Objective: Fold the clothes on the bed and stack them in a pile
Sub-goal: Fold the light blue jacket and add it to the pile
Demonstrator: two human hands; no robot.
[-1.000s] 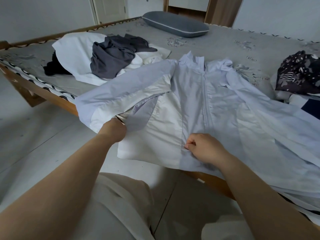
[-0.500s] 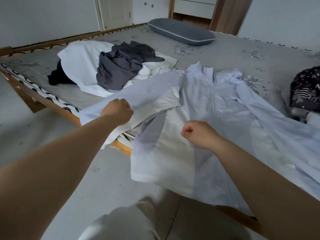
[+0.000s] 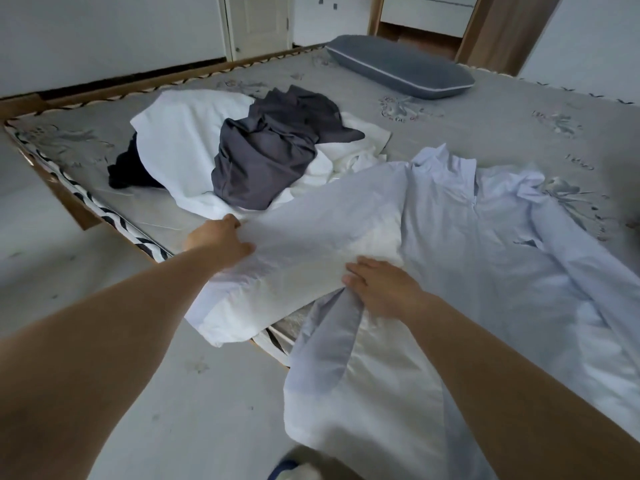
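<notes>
A pale lilac-white zip jacket (image 3: pixel 485 258) lies spread face up over the near corner of the bed (image 3: pixel 450 109), its hem hanging off the edge. My left hand (image 3: pixel 218 239) grips the jacket's left sleeve, pulled out to the left. My right hand (image 3: pixel 381 289) lies flat with straight fingers on the sleeve near the armpit. Further left on the bed sits a heap of unfolded clothes: a white garment (image 3: pixel 180 140), a dark grey one (image 3: pixel 266 161) on top, and a black piece (image 3: pixel 128 168) sticking out.
A grey pillow (image 3: pixel 398 65) lies at the far side of the bed. The bed's wooden frame and striped mattress edge (image 3: pixel 114 220) run along the left. Pale tiled floor (image 3: pixel 104 306) lies below me. A door and wooden furniture stand behind the bed.
My left hand has drawn the sleeve up and out to the left across the bed. My right hand has let go of the jacket front and opened flat on the sleeve.
</notes>
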